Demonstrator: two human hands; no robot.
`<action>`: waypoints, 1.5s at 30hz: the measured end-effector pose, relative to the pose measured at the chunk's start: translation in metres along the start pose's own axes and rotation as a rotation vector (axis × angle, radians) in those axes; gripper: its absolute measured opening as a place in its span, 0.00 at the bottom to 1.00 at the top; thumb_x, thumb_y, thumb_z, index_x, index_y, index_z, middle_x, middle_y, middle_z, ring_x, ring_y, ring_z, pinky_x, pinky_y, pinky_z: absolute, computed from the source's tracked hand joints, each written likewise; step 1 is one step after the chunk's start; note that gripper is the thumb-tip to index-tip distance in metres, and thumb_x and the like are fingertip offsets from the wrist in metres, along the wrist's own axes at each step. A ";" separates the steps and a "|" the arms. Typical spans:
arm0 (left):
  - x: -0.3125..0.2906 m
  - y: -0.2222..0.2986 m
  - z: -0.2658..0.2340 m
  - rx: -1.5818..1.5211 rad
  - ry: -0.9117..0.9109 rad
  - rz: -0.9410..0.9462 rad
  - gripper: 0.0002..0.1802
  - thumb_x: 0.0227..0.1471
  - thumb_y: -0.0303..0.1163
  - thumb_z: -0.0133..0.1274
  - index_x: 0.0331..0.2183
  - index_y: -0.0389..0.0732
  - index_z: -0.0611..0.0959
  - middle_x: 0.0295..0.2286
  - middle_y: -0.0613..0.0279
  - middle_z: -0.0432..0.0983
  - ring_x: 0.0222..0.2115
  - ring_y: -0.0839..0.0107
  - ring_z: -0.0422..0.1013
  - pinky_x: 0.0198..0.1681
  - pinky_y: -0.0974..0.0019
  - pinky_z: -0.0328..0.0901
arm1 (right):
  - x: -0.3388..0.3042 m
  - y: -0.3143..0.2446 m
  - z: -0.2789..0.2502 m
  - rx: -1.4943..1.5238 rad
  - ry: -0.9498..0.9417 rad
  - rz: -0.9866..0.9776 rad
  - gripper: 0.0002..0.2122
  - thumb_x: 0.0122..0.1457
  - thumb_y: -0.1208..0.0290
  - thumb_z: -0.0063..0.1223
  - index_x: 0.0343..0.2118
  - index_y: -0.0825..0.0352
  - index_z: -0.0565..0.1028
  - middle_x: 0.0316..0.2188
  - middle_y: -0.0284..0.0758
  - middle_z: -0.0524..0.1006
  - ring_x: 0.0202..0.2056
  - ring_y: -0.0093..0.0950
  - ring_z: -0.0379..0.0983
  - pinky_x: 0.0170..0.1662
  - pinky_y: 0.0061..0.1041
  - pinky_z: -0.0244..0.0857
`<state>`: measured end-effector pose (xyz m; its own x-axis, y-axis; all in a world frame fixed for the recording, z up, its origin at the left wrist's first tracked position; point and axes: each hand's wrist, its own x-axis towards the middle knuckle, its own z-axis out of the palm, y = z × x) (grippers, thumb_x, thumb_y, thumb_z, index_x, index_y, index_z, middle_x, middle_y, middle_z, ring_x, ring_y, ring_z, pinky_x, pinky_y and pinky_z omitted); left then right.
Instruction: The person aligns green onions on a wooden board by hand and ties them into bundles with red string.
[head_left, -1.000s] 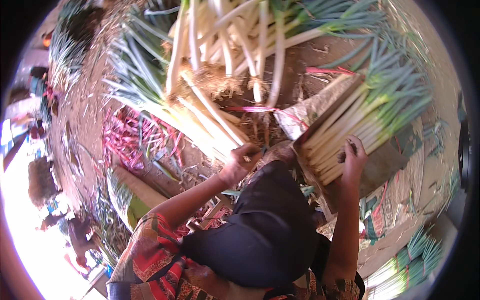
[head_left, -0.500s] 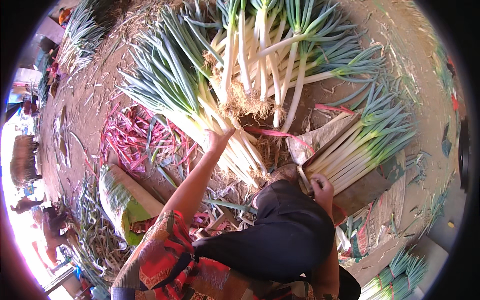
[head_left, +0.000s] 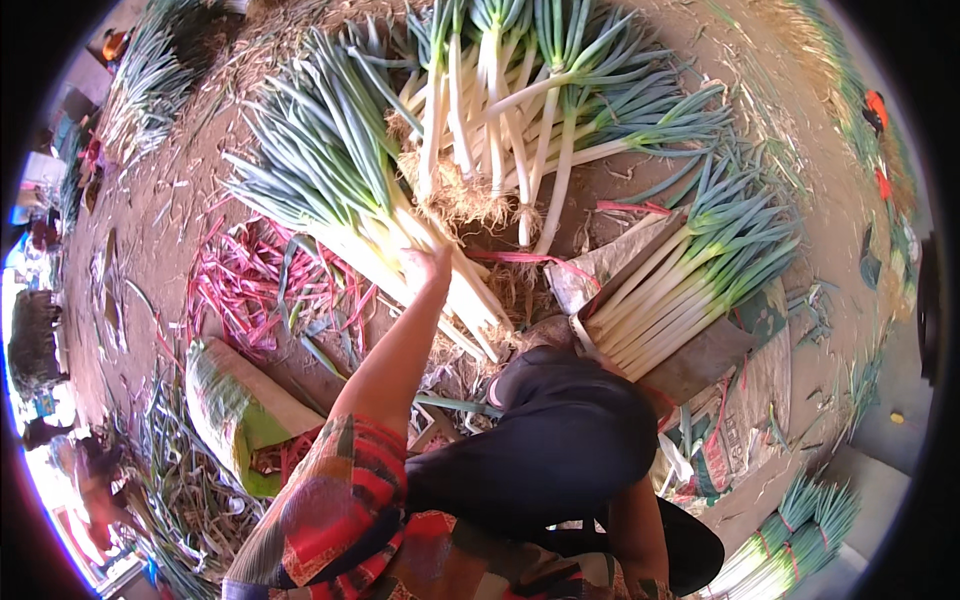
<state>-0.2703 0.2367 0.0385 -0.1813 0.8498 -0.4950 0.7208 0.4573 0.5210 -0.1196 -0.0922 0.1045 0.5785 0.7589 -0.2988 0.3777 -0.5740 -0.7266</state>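
Observation:
My left hand (head_left: pixel 428 264) reaches onto a loose pile of long green onions (head_left: pixel 340 195) with white shanks and green tops. Its fingers appear closed round a few white shanks, partly hidden among them. My right forearm (head_left: pixel 637 535) comes in low, and its hand is out of sight behind my black-clad knee (head_left: pixel 560 440). Beyond that knee, a row of trimmed green onions (head_left: pixel 655 315) lies on a brown board (head_left: pixel 700 365), white ends toward me. Rooted green onions (head_left: pixel 490 110) are heaped at the far middle, their hairy roots pointing my way.
Pink-red ties (head_left: pixel 250 285) lie tangled on the ground to the left. Nearer is a green and white sack (head_left: pixel 235 405), with leaf scraps (head_left: pixel 185 465) beside it. Bound bundles of green onions (head_left: pixel 790 535) lie at the lower right. A red strip (head_left: pixel 530 257) runs between the heap and the board.
My left hand has closed in on the white shanks, its thumb no longer standing out. My right hand has drawn back from the board's near edge to behind my knee. The view has shifted slightly.

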 end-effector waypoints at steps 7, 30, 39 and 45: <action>0.049 -0.030 -0.010 -0.761 -0.236 -0.099 0.51 0.29 0.30 0.67 0.52 0.24 0.55 0.46 0.41 0.62 0.44 0.55 0.64 0.49 0.63 0.63 | -0.037 0.029 -0.009 -0.116 -0.221 0.162 0.10 0.53 0.67 0.54 0.37 0.66 0.74 0.22 0.36 0.76 0.24 0.23 0.72 0.28 0.24 0.65; -0.117 0.031 -0.193 -1.565 -0.828 0.121 0.23 0.43 0.46 0.56 0.35 0.38 0.71 0.27 0.61 0.69 0.30 0.68 0.65 0.35 0.66 0.63 | 0.006 -0.346 -0.025 -0.201 -0.687 -0.148 0.23 0.59 0.54 0.44 0.50 0.67 0.65 0.27 0.36 0.74 0.27 0.23 0.72 0.31 0.24 0.66; -0.107 0.025 -0.187 -1.634 -0.964 -0.015 0.22 0.44 0.43 0.57 0.39 0.41 0.73 0.37 0.53 0.74 0.37 0.61 0.69 0.46 0.59 0.63 | -0.001 -0.339 -0.028 -0.473 -0.447 -0.510 0.12 0.59 0.66 0.41 0.32 0.73 0.68 0.16 0.42 0.73 0.19 0.33 0.73 0.24 0.32 0.67; -0.126 0.065 -0.196 -1.580 -0.670 -0.080 0.19 0.43 0.36 0.61 0.36 0.41 0.73 0.27 0.62 0.73 0.29 0.70 0.68 0.37 0.63 0.65 | -0.013 -0.358 -0.059 -0.482 -0.380 -0.563 0.20 0.53 0.62 0.54 0.41 0.74 0.66 0.25 0.46 0.75 0.27 0.37 0.75 0.33 0.33 0.69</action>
<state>-0.3312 0.2107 0.2713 0.4051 0.7522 -0.5197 -0.6576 0.6346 0.4059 -0.2192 0.0851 0.4049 -0.0402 0.9743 -0.2216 0.8558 -0.0809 -0.5109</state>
